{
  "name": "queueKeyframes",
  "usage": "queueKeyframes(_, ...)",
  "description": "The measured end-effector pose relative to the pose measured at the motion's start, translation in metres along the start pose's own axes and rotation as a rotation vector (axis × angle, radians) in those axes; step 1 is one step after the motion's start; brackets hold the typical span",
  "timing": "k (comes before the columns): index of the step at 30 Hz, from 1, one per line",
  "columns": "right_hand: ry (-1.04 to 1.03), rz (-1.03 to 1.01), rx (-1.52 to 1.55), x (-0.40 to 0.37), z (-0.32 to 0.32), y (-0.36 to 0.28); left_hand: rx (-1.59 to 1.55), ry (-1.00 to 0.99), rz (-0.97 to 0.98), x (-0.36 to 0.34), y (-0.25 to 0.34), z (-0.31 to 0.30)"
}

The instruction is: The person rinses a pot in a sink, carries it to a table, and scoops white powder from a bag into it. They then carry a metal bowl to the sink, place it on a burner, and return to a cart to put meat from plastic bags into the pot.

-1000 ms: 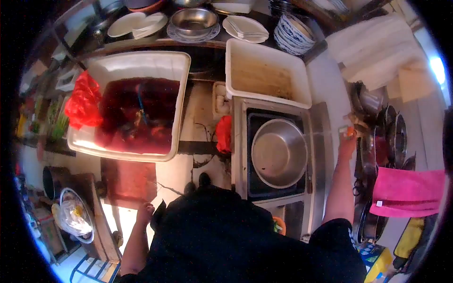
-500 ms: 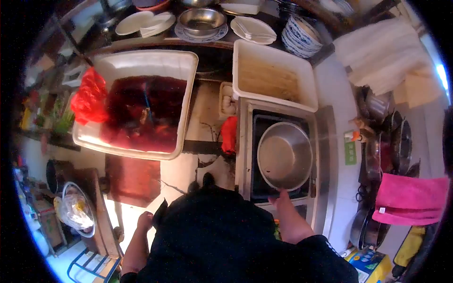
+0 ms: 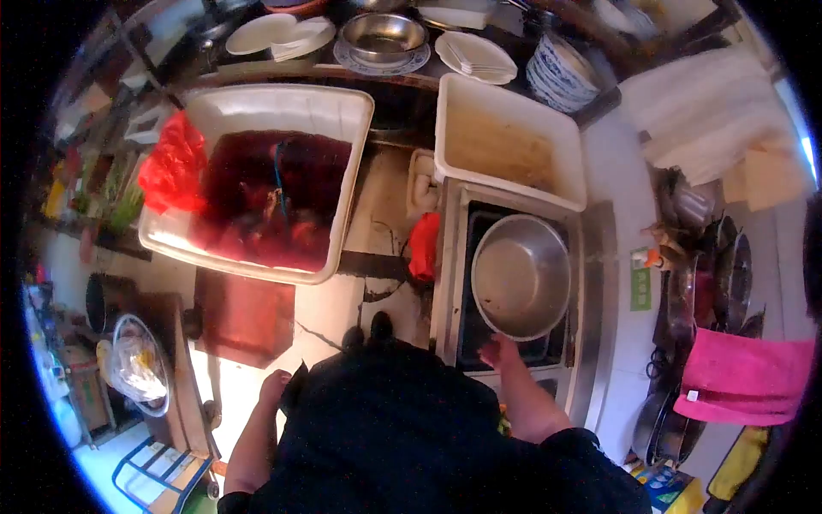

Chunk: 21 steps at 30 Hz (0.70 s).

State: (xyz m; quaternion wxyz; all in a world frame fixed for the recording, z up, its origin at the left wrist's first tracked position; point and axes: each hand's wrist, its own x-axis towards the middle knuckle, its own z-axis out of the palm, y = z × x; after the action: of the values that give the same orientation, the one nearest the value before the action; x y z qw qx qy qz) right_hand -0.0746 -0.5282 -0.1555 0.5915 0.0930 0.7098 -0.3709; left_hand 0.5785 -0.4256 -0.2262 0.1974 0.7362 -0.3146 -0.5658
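Observation:
Just below the near rim of a round metal pot [image 3: 522, 276] is my right hand [image 3: 502, 351]. Its thumb and fingers are somewhat apart, and nothing shows in it. The pot sits on the dark surface of a steel-framed unit [image 3: 452, 283] and looks nearly bare inside. My left hand [image 3: 276, 387] hangs low at my left side, near my dark clothing, with its fingers curled and their inner side hidden. It is nearest to the pale floor, away from the pot.
A white tub [image 3: 360, 163] of dark red liquid stands at left, with a red bag [image 3: 175, 167] on its edge. Another white tub [image 3: 511, 137] adjoins the unit. Dishes [image 3: 479, 58] line the back shelf. A pink towel [image 3: 747, 377] and pans hang at right.
My right hand has shifted slightly left and away from the pot's near rim. The whole view has tilted a little. My left hand still hangs at my side.

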Motion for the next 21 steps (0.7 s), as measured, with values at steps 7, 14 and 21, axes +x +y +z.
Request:
queueKeyframes(7,0.077,0.043,-0.478,0.011,-0.011,-0.001,0.421,-0.081,0.105,-0.039,0.013,-0.017)
queueKeyframes(14,0.348,-0.758,-1.955,0.048,-0.105,-0.011,0.595,-0.069,0.143,-0.048,0.016,-0.035)
queueKeyframes(21,0.237,-0.803,-2.035,0.066,-0.132,0.014,0.334,-0.058,0.265,-0.008,0.026,-0.030)
